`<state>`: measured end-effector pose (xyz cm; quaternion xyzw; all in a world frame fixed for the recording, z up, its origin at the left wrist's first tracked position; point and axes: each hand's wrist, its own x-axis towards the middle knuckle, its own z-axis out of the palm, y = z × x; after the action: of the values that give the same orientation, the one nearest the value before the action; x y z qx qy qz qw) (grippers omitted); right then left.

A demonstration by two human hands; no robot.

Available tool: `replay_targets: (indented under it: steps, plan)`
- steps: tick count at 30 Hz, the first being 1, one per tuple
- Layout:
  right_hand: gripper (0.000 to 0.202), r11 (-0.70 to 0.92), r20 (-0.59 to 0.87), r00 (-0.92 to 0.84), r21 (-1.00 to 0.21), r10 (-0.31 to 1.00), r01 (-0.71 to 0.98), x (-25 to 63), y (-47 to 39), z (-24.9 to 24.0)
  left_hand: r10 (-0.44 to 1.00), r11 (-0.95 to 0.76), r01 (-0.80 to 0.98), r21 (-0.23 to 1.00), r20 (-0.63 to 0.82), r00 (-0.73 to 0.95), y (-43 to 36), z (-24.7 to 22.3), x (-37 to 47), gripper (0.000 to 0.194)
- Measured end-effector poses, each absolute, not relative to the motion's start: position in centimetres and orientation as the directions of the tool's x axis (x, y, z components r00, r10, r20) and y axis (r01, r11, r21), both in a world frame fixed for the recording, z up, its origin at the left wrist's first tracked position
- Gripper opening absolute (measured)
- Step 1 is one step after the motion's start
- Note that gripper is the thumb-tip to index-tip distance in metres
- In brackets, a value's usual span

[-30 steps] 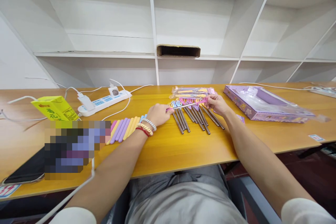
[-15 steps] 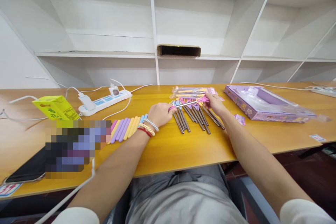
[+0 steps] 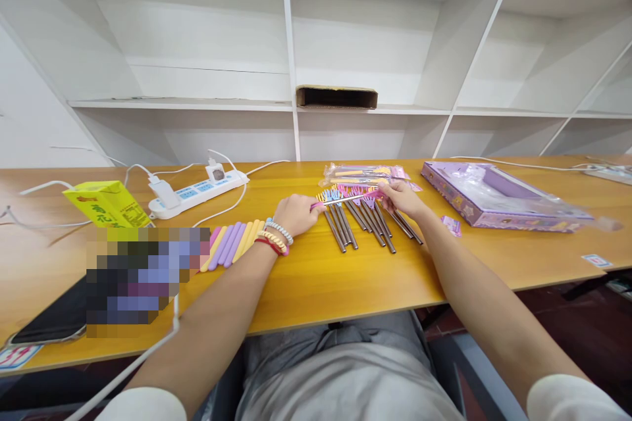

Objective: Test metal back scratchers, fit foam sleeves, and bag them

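Observation:
A telescopic back scratcher (image 3: 348,200) with a thin metal rod is stretched between my hands above the table. My left hand (image 3: 295,214) pinches its pink end on the left. Over at the other end, my right hand (image 3: 401,197) is closed around the pink claw head, which the fingers partly hide. Below the rod lie several metal tubes (image 3: 378,227) with blue, yellow, pink and purple claw heads, fanned out on the wooden table (image 3: 316,289). Beside my left wrist is a row of purple, yellow, blue and pink sleeves (image 3: 234,245), partly covered by my forearm.
Wrapped back scratchers (image 3: 363,174) lie behind the tubes. A purple box (image 3: 494,200) with clear plastic sits at the right, near a small pink packet (image 3: 451,225). On the left are a power strip (image 3: 197,192), a yellow-green carton (image 3: 106,204), cables and a dark phone (image 3: 49,309).
Both hands have shifted slightly left with the back scratcher between them. The pink claw head is now more covered by my right fingers.

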<state>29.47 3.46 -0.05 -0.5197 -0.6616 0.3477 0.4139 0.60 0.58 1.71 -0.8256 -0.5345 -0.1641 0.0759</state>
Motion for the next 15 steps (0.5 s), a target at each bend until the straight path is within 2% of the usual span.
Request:
replay_targets:
  steps: [5,9,13,15]
  plan:
    - [0.059,0.173,0.118,-0.145,-0.872,0.982,0.458,29.5,3.3,0.0,0.815,-0.51,0.858,0.056,0.351,0.462,0.6,1.8,0.4,0.049]
    - [0.06,0.157,0.107,-0.127,-0.855,0.986,0.494,29.7,3.6,-0.3,0.825,-0.48,0.874,0.082,0.38,0.418,0.9,2.1,-0.1,0.054]
    - [0.055,0.197,0.151,-0.137,-0.87,0.979,0.452,30.1,3.8,-0.4,0.87,-0.397,0.899,0.186,0.386,0.305,1.5,2.5,-1.0,0.054]
    - [0.052,0.236,0.179,-0.173,-0.882,0.968,0.407,30.2,3.7,-0.2,0.877,-0.419,0.865,0.277,0.368,0.308,1.8,2.7,-1.5,0.051]
